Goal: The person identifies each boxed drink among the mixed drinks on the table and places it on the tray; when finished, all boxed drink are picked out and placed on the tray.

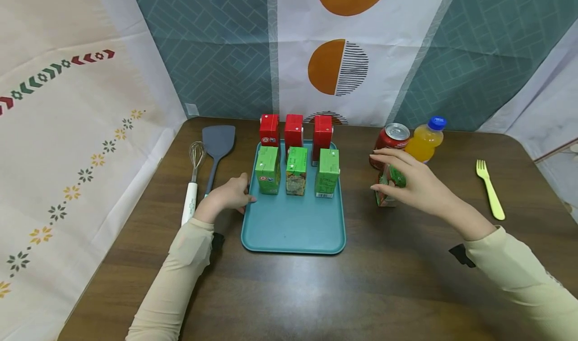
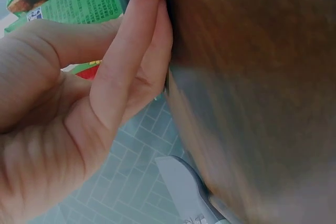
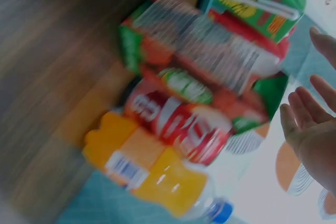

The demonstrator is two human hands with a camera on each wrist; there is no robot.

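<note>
My left hand point(image 1: 232, 192) grips the left rim of a teal tray point(image 1: 293, 225), thumb on top and fingers at the outer side. Three green drink cartons point(image 1: 296, 171) stand in a row on the tray, with three red cartons point(image 1: 294, 130) behind them. My right hand point(image 1: 411, 183) hovers at a red-and-green juice carton point(image 3: 194, 59) standing on the table right of the tray. Its fingers are spread and hold nothing; in the right wrist view they are apart from the carton. The hand partly hides this carton in the head view.
Behind the juice carton stand a red soda can point(image 1: 392, 136) and an orange drink bottle point(image 1: 424, 141) with a blue cap. A yellow fork point(image 1: 489, 189) lies farther right. Left of the tray lie a whisk point(image 1: 191, 193) and a grey spatula point(image 1: 219, 143). A patterned cloth backs the table.
</note>
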